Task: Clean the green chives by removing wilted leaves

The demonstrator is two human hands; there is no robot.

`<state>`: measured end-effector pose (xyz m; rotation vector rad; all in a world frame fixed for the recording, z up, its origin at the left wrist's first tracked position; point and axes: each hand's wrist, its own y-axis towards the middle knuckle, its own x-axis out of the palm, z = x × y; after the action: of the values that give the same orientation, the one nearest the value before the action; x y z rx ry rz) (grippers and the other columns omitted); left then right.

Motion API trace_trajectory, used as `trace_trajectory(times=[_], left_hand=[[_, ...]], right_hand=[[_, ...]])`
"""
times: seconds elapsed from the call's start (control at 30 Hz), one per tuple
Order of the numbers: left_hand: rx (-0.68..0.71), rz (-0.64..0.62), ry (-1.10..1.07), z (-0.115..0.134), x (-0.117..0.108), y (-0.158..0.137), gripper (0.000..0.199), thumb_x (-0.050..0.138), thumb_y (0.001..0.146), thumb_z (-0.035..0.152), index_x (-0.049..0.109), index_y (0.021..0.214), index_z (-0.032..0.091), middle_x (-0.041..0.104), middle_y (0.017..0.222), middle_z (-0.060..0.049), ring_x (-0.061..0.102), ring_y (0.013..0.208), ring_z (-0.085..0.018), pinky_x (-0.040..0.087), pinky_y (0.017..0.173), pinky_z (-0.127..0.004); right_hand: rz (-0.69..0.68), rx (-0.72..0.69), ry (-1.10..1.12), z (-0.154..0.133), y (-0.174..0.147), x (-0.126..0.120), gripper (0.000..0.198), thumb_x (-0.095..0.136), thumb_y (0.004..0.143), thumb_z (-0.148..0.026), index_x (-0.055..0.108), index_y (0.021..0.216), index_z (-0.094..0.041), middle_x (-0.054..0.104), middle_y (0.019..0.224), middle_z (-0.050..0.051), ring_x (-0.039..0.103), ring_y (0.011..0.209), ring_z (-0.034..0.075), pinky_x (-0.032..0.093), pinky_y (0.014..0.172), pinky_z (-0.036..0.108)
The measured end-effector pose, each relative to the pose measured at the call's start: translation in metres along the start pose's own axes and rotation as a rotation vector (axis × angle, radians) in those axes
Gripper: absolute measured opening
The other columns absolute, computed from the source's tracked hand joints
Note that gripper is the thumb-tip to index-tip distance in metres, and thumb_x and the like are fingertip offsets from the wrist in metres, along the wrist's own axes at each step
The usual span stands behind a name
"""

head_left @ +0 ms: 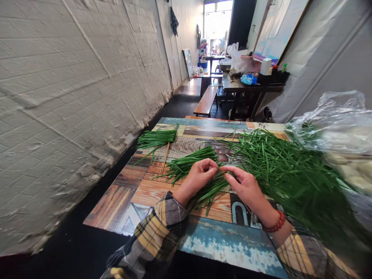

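Observation:
My left hand (200, 174) is closed in a pinch above a bundle of garlic chives (192, 161) lying on the patterned table. Facing it, my right hand (244, 186) pinches with thumb and forefinger, its fingertips almost meeting those of the left. Something thin and small shows between the fingertips; what it is I cannot make out. More chive blades (210, 192) run beneath both hands. Farther left lies a neat bunch of chives (158, 137), with thin wooden sticks (165, 159) beside it. To the right spreads a large loose heap of chives (279, 162).
A clear plastic bag (334, 124) with pale contents sits at the right, against the heap. Beyond the wood-patterned table (116, 205) stand a bench (207, 101) and a dark table (255, 88) with bags and boxes. A white brick wall (72, 97) runs along the left.

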<state>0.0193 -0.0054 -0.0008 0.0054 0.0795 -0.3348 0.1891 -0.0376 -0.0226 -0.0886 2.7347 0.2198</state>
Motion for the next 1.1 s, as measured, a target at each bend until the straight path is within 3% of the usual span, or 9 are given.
trace_trajectory(times=[0.57, 0.93, 1.1], left_hand=[[0.095, 0.034, 0.085, -0.0065, 0.0013, 0.0018, 0.012, 0.055, 0.077, 0.024, 0.059, 0.075, 0.013, 0.049, 0.059, 0.004, 0.041, 0.055, -0.008, 0.031, 0.054, -0.02], [0.197, 0.056, 0.324, 0.0013, 0.0023, -0.0022, 0.013, 0.052, 0.08, 0.019, 0.062, 0.075, 0.013, 0.053, 0.063, 0.003, 0.045, 0.06, -0.009, 0.034, 0.059, -0.02], [0.194, 0.03, 0.335, -0.0013, 0.0021, -0.0016, 0.013, 0.052, 0.08, 0.02, 0.062, 0.075, 0.013, 0.057, 0.065, 0.001, 0.048, 0.062, -0.01, 0.036, 0.06, -0.021]], right_hand=[[-0.016, 0.019, 0.01, 0.0003, 0.0002, -0.0001, 0.03, 0.053, 0.083, -0.033, 0.071, 0.102, -0.018, 0.063, 0.07, 0.001, 0.042, 0.05, 0.011, 0.034, 0.047, 0.023], [-0.021, 0.012, 0.0, 0.0013, 0.0008, 0.0004, 0.029, 0.053, 0.084, -0.034, 0.069, 0.101, -0.016, 0.061, 0.068, 0.001, 0.042, 0.049, 0.01, 0.035, 0.047, 0.023], [0.016, -0.006, 0.057, 0.0045, 0.0019, 0.0021, 0.037, 0.054, 0.083, -0.031, 0.06, 0.117, -0.016, 0.055, 0.068, -0.002, 0.046, 0.054, 0.011, 0.038, 0.051, 0.023]])
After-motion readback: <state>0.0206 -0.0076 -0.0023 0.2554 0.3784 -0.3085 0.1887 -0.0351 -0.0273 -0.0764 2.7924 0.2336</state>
